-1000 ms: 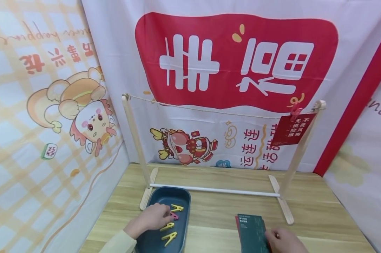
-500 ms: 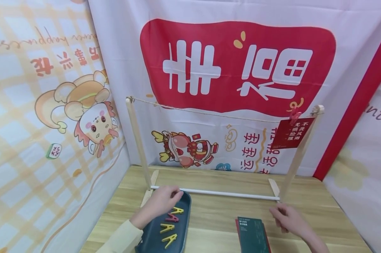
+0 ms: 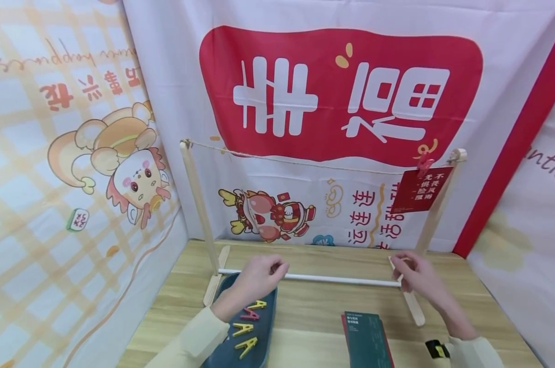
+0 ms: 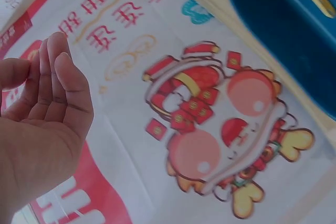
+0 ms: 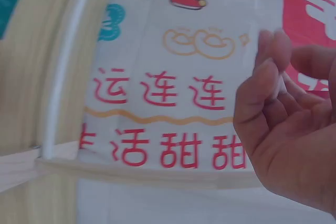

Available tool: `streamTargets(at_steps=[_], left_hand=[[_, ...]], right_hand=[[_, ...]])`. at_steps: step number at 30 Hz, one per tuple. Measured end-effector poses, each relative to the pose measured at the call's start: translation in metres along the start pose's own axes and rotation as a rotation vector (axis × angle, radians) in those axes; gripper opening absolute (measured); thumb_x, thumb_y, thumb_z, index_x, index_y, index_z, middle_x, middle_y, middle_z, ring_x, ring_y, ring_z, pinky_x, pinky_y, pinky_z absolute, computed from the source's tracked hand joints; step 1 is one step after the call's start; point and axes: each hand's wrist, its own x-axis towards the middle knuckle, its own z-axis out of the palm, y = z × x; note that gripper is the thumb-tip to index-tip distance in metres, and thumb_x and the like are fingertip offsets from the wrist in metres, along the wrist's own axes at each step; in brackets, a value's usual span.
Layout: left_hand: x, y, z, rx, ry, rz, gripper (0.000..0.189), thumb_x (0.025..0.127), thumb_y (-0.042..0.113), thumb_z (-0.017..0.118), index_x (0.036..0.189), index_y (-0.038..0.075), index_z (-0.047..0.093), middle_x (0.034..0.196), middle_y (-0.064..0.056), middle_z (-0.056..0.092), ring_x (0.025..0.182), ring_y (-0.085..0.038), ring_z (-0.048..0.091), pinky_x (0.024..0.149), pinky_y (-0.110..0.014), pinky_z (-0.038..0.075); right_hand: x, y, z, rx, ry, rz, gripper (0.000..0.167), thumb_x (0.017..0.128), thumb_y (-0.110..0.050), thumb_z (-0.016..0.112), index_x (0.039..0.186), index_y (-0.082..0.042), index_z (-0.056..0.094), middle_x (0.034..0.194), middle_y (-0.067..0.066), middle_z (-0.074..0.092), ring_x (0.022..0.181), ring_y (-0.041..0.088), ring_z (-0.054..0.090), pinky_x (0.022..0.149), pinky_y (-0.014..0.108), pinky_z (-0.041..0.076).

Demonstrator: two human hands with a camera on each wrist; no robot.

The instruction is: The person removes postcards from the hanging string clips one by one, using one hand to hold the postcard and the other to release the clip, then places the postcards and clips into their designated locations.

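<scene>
My left hand (image 3: 261, 273) is raised over the far end of the dark blue tray (image 3: 269, 327), fingers loosely curled and nothing seen in them. Several yellow clothespins (image 3: 246, 346) and a pink clothespin (image 3: 250, 314) lie in that tray. Near the foot of the frame's right post, my right hand (image 3: 415, 273) hovers, also loosely curled and bare in the right wrist view. A red card (image 3: 417, 191) hangs from the twine (image 3: 305, 163), held by a pink-red clothespin (image 3: 425, 163). Below my right hand a stack of cards (image 3: 367, 337), green on top, lies on the table.
The wooden frame has a left post (image 3: 198, 204), a right post (image 3: 436, 214) and a white crossbar (image 3: 337, 279) low between them. Behind the table (image 3: 314, 312) hangs a printed cloth (image 3: 341, 92). A patterned cloth (image 3: 74, 168) covers the left side.
My left hand has risen from among the clothespins and moved right and forward. My right hand has left the card stack and moved up toward the right post. The clothespins remain in the tray.
</scene>
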Motion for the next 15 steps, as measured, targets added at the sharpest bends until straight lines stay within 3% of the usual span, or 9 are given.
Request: streamTargets(at_steps=[5,9,15], left_hand=[[0.013,0.018,0.003,-0.029,0.010,0.096,0.025,0.099,0.024,0.056,0.075,0.022,0.058,0.059,0.012,0.047,0.051,0.000,0.041,0.049,-0.017,0.035],[0.025,0.038,0.001,-0.098,-0.001,0.146,0.022,0.100,0.024,0.055,0.079,0.019,0.062,0.063,0.011,0.052,0.053,-0.001,0.044,0.050,-0.017,0.037],[0.047,0.067,-0.001,-0.121,-0.005,0.200,0.022,0.100,0.027,0.055,0.082,0.018,0.064,0.061,0.009,0.051,0.051,-0.003,0.045,0.048,-0.018,0.036]], right_hand=[[0.009,-0.013,-0.004,0.044,0.092,-0.048,0.039,0.103,-0.031,0.049,0.123,0.003,0.048,0.078,0.016,0.065,0.050,0.019,0.057,0.046,0.033,0.051],[0.014,-0.019,-0.009,0.053,0.137,-0.017,0.047,0.103,-0.035,0.047,0.132,0.001,0.040,0.076,0.005,0.066,0.051,0.017,0.058,0.048,0.033,0.051],[0.020,-0.024,-0.008,0.082,0.200,0.004,0.057,0.103,-0.039,0.046,0.143,-0.002,0.029,0.076,-0.007,0.065,0.054,0.020,0.061,0.050,0.032,0.053]])
